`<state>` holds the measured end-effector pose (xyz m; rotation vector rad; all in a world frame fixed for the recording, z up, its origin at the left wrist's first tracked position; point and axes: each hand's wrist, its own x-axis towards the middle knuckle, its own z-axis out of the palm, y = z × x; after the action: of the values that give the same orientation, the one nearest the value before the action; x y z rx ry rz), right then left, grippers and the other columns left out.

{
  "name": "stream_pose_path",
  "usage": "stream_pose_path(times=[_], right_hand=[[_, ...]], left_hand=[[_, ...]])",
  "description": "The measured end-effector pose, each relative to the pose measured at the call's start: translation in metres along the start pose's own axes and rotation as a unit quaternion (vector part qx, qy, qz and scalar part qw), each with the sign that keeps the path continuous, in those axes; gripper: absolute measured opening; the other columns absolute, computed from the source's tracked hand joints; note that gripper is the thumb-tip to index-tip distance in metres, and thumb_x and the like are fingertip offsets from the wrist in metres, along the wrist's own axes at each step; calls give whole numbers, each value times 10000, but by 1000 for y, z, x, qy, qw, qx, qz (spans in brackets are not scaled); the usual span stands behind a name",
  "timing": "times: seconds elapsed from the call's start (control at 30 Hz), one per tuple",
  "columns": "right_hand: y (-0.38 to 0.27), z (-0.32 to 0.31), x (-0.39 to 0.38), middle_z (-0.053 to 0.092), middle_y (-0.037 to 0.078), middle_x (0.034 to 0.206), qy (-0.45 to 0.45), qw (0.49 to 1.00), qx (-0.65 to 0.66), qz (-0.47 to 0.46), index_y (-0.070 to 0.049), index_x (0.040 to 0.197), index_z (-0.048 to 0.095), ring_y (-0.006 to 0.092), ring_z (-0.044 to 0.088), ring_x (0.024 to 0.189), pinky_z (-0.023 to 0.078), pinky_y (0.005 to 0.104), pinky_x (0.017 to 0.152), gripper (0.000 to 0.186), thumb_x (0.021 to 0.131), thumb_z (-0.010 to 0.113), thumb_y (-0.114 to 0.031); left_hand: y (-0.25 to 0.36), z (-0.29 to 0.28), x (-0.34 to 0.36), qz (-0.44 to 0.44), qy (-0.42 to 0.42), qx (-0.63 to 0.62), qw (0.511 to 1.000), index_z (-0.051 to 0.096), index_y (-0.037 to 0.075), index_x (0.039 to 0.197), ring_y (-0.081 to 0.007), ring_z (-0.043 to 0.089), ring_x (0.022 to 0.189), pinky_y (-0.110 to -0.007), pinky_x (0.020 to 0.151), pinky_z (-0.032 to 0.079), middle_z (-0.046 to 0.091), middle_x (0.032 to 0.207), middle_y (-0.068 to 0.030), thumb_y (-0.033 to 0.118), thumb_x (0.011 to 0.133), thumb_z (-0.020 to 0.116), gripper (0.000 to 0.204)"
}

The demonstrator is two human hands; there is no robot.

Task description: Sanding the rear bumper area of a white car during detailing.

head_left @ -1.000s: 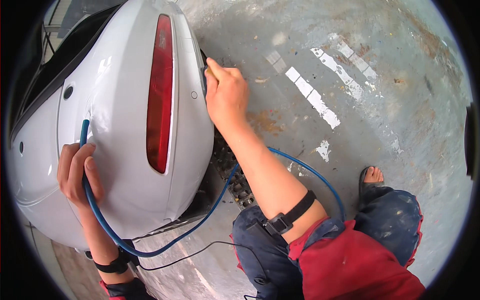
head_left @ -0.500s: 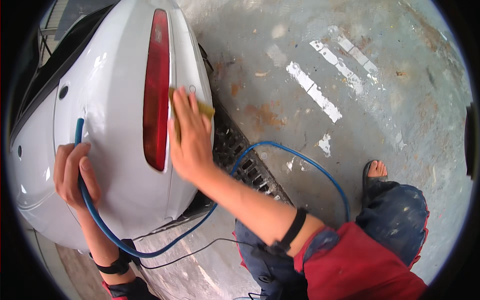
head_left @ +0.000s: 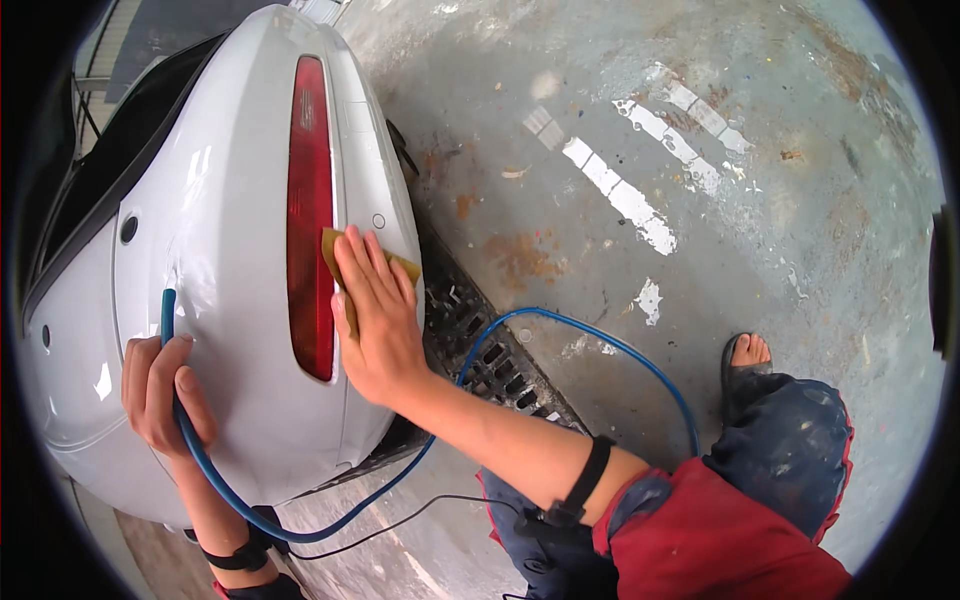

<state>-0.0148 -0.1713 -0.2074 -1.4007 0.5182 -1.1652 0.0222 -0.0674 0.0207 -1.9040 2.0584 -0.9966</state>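
Note:
Beside the red tail light (head_left: 312, 220) of a white car (head_left: 235, 180), my right hand (head_left: 378, 335) lies flat, fingers extended and together. Under its palm and fingers is a yellow-brown sheet that looks like sandpaper (head_left: 333, 262). One corner overlaps the tail light's right edge; another shows past my fingers on the white bodywork. Further left, my left hand (head_left: 160, 395) is closed round a blue hose (head_left: 205, 465). The hose end points up against the car's panel, where a wet, glossy patch (head_left: 172, 270) shows just above it.
From my left hand the hose loops low, then crosses a black slotted grate or mat (head_left: 490, 365) onto the grey, paint-stained floor (head_left: 540, 190). A thin black cable (head_left: 400, 515) runs between my arms. My sandalled foot (head_left: 750, 355) stands at the right.
The view has shifted, so the car sits lower in it. My right hand and the sheet have slid slightly down along the tail light's edge. My left hand still holds the hose.

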Motion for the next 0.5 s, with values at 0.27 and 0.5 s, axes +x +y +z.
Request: stream_pose_path(times=[0.27, 0.5], right_hand=[[27, 10, 36, 470, 215, 1629, 25, 998, 48, -15, 10, 1583, 445, 386, 380, 1549, 251, 511, 1273, 522, 1125, 449, -241], [32, 9, 31, 445, 167, 1663, 20, 997, 75, -15, -38, 1602, 442, 343, 361, 1570, 232, 510, 1277, 516, 1118, 448, -217]], left_hand=[[1, -1, 0, -57, 13, 15, 998, 701, -73, 961, -299, 589, 703, -387, 628, 454, 613, 816, -178, 149, 1028, 586, 259], [2, -2, 2, -14, -10, 16, 1000, 706, -63, 953, -301, 603, 704, -372, 638, 466, 622, 823, -176, 149, 1027, 594, 251]])
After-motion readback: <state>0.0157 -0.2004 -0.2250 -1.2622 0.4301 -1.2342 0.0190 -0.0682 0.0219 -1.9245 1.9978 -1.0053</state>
